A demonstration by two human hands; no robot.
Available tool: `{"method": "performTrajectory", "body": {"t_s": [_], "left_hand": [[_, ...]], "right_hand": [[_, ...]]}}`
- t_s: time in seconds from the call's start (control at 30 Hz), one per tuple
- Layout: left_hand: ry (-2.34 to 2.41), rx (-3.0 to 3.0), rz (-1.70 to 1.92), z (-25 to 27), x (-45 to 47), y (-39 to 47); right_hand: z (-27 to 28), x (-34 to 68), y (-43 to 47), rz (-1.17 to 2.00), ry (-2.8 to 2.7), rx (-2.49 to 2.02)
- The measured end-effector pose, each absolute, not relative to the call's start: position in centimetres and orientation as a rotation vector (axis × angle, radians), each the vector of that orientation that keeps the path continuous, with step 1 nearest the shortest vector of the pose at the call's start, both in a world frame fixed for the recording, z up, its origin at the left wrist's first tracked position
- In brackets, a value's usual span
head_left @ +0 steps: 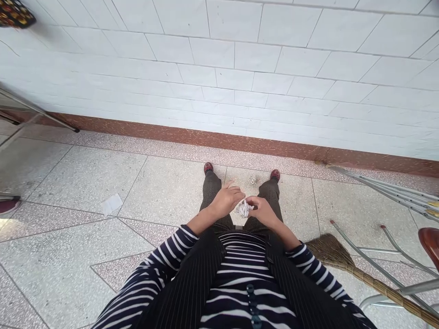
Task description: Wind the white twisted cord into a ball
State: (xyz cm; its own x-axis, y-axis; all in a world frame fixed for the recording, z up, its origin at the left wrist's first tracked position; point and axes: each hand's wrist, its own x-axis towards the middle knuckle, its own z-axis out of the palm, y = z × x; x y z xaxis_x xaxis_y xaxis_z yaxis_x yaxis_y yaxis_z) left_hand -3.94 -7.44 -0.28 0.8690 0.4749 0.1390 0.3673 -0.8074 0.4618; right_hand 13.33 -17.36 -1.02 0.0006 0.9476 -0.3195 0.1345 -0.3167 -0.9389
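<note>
In front of my lap, my right hand (263, 209) is closed around a small ball of wound white strip (243, 209). The ball's right side is hidden behind my fingers. Just to its upper left, my left hand (229, 198) pinches a short end of the strip that rises from the ball's top. Some of the left fingers stretch out above the pinch. On the floor between my feet lies a second wound ball (252, 179), pale and roundish, touched by neither hand.
A white tiled wall (240, 59) stands ahead above a red-brown skirting. A straw broom (331, 251), a metal-legged chair (363, 251) and folded metal poles (387, 187) are at my right. A white paper sheet (112, 204) lies on the floor at left, near metal legs (41, 112).
</note>
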Motion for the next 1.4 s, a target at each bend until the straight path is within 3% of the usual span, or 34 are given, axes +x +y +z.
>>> {"method": "performTrajectory", "body": {"t_s": [0.33, 0.63, 0.97, 1.1, 1.23, 1.4], "left_hand": [[0.801, 2.056, 0.262, -4.3, -3.2, -10.4], [0.976, 2.308, 0.407, -4.1, -5.3, -7.9], [0.737, 2.822, 0.283, -0.8, -4.8, -10.5], [0.523, 2.958, 0.199, -1.9, -4.3, -10.3], [0.25, 2.954, 0.252, -2.7, -4.4, -9.7], [0.405, 2.806, 0.416, -2.4, -4.2, -8.5]], "right_hand": [[2.4, 13.8, -19.3, 1.509, -0.498, -1.263], [4.6, 13.3, -17.1, 1.432, -0.513, -1.21], [-0.8, 14.6, -14.4, 0.989, -0.989, -1.642], [-3.0, 13.3, -16.3, 1.154, -1.12, -1.711], [-3.4, 13.3, -17.9, 1.549, -1.132, -1.653], [-1.0, 14.8, -18.5, 1.793, -0.974, -1.401]]}}
